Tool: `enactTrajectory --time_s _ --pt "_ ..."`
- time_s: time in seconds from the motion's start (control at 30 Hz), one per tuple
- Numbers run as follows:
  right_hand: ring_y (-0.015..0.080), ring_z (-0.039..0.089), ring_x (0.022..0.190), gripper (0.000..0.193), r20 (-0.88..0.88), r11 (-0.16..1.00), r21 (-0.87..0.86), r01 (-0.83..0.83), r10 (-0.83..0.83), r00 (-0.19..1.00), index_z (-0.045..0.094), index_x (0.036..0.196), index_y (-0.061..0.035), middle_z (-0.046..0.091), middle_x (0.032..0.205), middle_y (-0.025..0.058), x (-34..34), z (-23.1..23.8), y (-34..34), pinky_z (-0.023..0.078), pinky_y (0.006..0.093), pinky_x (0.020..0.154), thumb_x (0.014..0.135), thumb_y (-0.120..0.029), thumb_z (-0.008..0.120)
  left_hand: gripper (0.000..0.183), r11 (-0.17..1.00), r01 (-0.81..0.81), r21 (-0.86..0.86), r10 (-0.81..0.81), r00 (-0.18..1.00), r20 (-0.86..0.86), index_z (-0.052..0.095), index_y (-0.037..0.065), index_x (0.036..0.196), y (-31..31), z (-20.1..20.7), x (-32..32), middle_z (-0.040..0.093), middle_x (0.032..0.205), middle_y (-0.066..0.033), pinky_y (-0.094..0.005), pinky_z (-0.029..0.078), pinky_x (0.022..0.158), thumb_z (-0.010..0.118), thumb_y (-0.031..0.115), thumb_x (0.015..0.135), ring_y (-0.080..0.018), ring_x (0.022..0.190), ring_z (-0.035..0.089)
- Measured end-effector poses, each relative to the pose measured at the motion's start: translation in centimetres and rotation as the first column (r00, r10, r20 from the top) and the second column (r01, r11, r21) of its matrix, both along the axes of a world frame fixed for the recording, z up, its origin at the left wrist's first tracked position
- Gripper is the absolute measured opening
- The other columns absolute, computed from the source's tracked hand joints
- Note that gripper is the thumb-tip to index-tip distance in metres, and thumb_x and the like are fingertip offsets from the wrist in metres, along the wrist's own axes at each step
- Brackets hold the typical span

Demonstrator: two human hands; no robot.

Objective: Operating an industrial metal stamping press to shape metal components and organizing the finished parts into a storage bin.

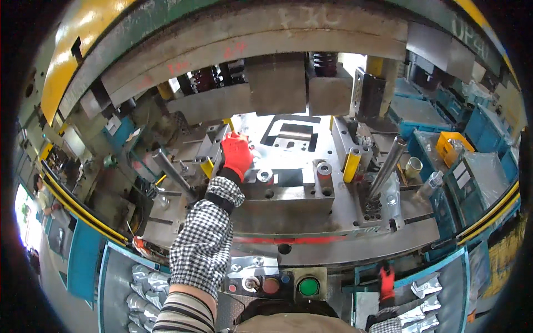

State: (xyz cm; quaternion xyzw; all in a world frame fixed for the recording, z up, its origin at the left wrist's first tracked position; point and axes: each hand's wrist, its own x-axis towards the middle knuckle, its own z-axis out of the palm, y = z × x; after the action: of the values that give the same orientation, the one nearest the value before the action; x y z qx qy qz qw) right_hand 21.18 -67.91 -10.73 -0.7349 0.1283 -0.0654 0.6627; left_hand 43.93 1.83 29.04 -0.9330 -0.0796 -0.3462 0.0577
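My left hand (237, 154), in a red glove with a checked sleeve, reaches into the press. It is at the left side of the lower die (286, 205), beside a brightly lit, pale metal surface (286, 157). Its fingers look curled closed; anything inside them is hidden. Down at the lower right, my right hand (387, 282), also red-gloved, is beside the right bin (465, 277), which holds shaped silvery metal parts (426, 284). Its fingers are small and dark there, so their pose is unclear.
Overhead hangs the upper die (276, 83). Steel posts (388, 166) and yellow blocks (351, 165) flank the lower die. In front sits a control panel with a green button (308, 286) and a red button (271, 286). More metal parts (145, 294) fill a left bin (105, 280).
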Motion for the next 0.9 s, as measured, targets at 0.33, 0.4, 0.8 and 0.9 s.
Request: enactTrajectory --time_s 0.33,0.4,0.8,0.9 --pt "0.0301 0.061 0.123 0.076 0.126 0.839 -0.534 0.109 -0.048 0.991 0.052 0.142 0.0039 0.063 0.133 0.0217 27.7 6.4 -5.6 0.044 0.0405 0.105 0.089 -0.041 0.081 0.034 0.626 0.475 -0.618 -0.247 0.873 0.420 0.062 0.006 0.114 0.1 3.1 -20.8 0.070 0.096 -0.0090 -0.0335 0.052 0.073 0.066 -0.006 0.082 -0.0171 0.083 0.066" --pt "0.0318 0.067 0.110 0.072 -0.089 0.899 -0.415 -0.141 0.114 0.989 0.061 0.132 0.0050 0.070 0.121 0.0218 31.6 6.2 -4.0 0.050 0.0412 0.095 0.086 -0.047 0.081 0.035 0.629 0.342 -0.698 -0.153 0.935 0.320 0.062 0.005 0.114 0.7 1.6 -28.3 0.069 0.099 -0.0106 -0.0355 0.053 0.074 0.067 -0.004 0.081 -0.0209 0.085 0.067" --pt "0.0331 0.068 0.097 0.049 0.065 0.709 -0.700 0.081 -0.049 0.997 0.069 0.119 0.0008 0.073 0.108 0.0172 35.5 6.7 -5.5 0.051 0.0441 0.087 0.091 -0.038 0.076 0.039 0.657 0.145 -0.740 -0.232 0.973 -0.015 0.061 0.005 0.113 -3.4 -22.7 -38.4 0.064 0.118 -0.0184 -0.0472 0.052 0.085 0.076 0.008 0.077 -0.0409 0.104 0.063" --pt "0.0315 0.065 0.105 0.048 0.147 0.896 -0.435 0.088 -0.026 0.989 0.066 0.126 0.0006 0.070 0.117 0.0160 33.9 10.6 -5.5 0.050 0.0434 0.093 0.093 -0.035 0.072 0.042 0.787 0.101 -0.609 -0.117 0.993 0.014 0.062 0.006 0.115 -3.1 -23.3 -36.9 0.061 0.122 -0.0175 -0.0490 0.048 0.093 0.077 0.009 0.076 -0.0413 0.112 0.058"
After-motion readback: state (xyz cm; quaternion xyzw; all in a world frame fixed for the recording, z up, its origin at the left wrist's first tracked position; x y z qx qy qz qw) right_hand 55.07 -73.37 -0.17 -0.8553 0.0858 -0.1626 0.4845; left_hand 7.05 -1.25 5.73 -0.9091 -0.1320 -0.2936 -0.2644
